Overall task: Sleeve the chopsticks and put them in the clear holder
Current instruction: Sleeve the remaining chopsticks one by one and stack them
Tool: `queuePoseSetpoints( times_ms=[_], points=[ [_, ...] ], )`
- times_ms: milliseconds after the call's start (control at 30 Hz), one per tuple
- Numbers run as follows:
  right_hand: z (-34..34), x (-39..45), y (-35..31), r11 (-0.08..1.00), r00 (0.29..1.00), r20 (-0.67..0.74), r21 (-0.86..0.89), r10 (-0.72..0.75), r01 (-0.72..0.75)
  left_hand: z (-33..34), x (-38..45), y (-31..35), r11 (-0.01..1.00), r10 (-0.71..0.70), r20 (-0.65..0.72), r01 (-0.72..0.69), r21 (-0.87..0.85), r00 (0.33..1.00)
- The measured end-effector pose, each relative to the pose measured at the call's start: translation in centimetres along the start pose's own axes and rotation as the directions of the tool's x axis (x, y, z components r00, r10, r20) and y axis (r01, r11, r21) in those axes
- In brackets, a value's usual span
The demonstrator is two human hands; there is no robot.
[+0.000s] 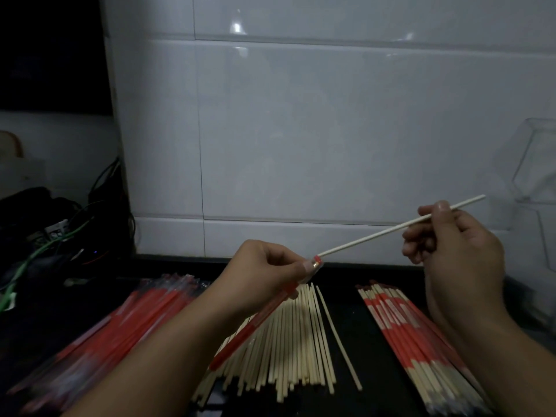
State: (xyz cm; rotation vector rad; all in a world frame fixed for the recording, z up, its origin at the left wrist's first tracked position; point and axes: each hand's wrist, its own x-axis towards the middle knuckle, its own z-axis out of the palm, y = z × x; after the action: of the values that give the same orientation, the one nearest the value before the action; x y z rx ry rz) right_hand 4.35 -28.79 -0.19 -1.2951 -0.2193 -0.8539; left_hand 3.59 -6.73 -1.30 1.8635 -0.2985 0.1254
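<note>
Nearest, on the dark counter point(370, 341): pile of bare pale wooden chopsticks point(288, 341) at 6 o'clock, red plastic empty sleeves point(120, 323) at 8, sleeved red-and-cream chopstick pairs point(415, 335) at 4. Above: L hand point(258, 275) grip pinches a red sleeve point(255, 323) at its mouth; R hand point(451, 248) grip pinches a thin pale chopstick point(376, 236), its tip at sleeve mouth. Clear plastic holder point(538, 164) far, 2 o'clock, by white tiled wall point(301, 130).
</note>
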Motion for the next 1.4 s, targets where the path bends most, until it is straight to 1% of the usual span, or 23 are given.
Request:
queuePoseSetpoints(
  times_ms=[100,300,500,633,733,833,900,967,1033,1067,1100,1167,1200,1233,1333,1400],
  points=[
    [-0.3,0.3,-0.1,1.000,0.999,-0.037,0.019,0.013,-0.012,0.0,0.0,0.0,1.000,-0.006,0.018,0.006,0.006,1.000],
    [-0.3,0.6,0.3,0.998,0.998,-0.040,0.032,0.047,-0.046,0.0,0.1,-0.1,1.000,-0.006,0.044,0.005,0.009,0.999],
    [-0.2,0.5,0.5,0.995,0.995,-0.007,0.030,0.098,-0.097,0.0,0.1,-0.1,1.000,-0.005,0.060,0.006,-0.008,0.998],
    [0.0,0.6,0.5,0.986,0.988,0.005,0.068,0.155,-0.155,0.0,0.1,-0.2,1.000,0.005,0.071,-0.004,-0.011,0.997],
    [0.2,0.6,0.5,0.973,0.972,0.074,0.053,0.221,-0.225,0.1,-0.1,-0.1,1.000,0.015,0.096,-0.014,-0.002,0.995],
    [0.3,0.4,0.9,0.960,0.947,0.159,-0.026,0.280,-0.279,0.4,-0.3,0.0,1.000,0.013,0.120,-0.012,-0.008,0.993],
    [0.6,-0.2,1.2,0.948,0.914,0.254,-0.114,0.315,-0.295,0.5,-0.3,0.0,1.000,0.009,0.139,-0.009,0.002,0.990],
    [1.1,-1.1,1.5,0.930,0.864,0.356,-0.229,0.355,-0.287,0.5,-0.1,0.0,1.000,0.006,0.150,-0.010,0.026,0.989],
    [1.6,-2.1,1.6,0.921,0.827,0.421,-0.276,0.371,-0.273,0.5,0.0,-0.1,1.000,-0.001,0.134,-0.001,0.018,0.991],
    [1.8,-2.3,1.6,0.927,0.839,0.414,-0.272,0.354,-0.256,0.4,0.0,-0.2,1.000,-0.005,0.122,0.004,0.010,0.993],
    [1.9,-2.4,1.6,0.936,0.867,0.384,-0.273,0.316,-0.220,0.3,0.1,-0.3,1.000,-0.009,0.112,0.009,0.006,0.994],
    [1.6,-2.0,1.2,0.947,0.928,0.296,-0.293,0.224,-0.135,0.2,0.1,-0.4,1.000,-0.015,0.100,0.015,0.001,0.995],
    [1.3,-1.7,0.9,0.952,0.944,0.270,-0.285,0.191,-0.111,0.2,0.1,-0.4,1.000,-0.016,0.098,0.016,-0.002,0.995],
    [1.1,-1.5,0.7,0.957,0.946,0.269,-0.271,0.181,-0.106,0.1,0.1,-0.4,1.000,-0.019,0.097,0.019,-0.002,0.995],
    [1.2,-1.6,0.6,0.957,0.925,0.329,-0.272,0.193,-0.103,0.3,0.1,-0.5,1.000,-0.031,0.110,0.031,0.001,0.993],
    [1.4,-1.9,0.9,0.959,0.931,0.315,-0.262,0.186,-0.103,0.3,0.2,-0.5,0.999,-0.035,0.114,0.035,-0.001,0.993]
  ],
)
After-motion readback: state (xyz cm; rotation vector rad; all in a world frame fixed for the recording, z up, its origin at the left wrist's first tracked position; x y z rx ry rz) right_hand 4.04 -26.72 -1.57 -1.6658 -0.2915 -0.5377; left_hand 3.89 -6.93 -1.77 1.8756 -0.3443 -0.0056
